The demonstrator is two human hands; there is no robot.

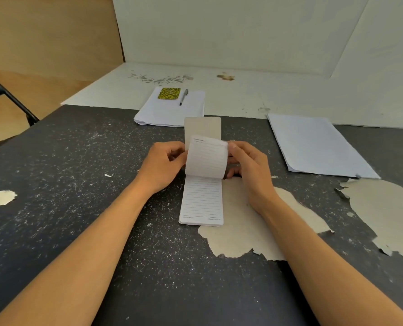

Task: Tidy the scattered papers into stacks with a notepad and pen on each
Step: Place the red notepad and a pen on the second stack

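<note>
The open notepad (201, 203) lies on the dark table (78, 208) straight before me, its long axis running away from me, its cover (202, 127) flipped back at the far end. My left hand (164, 164) and right hand (248, 165) each have a grip on one side of a curled bundle of lined pages (206, 157), pinching it. The bare paper stack (318, 144) lies to the far right, nearer my right hand, so I judge the notepad must go that way. The far stack (169, 109) already carries a yellow notepad (169, 93) and a pen (183, 96).
</note>
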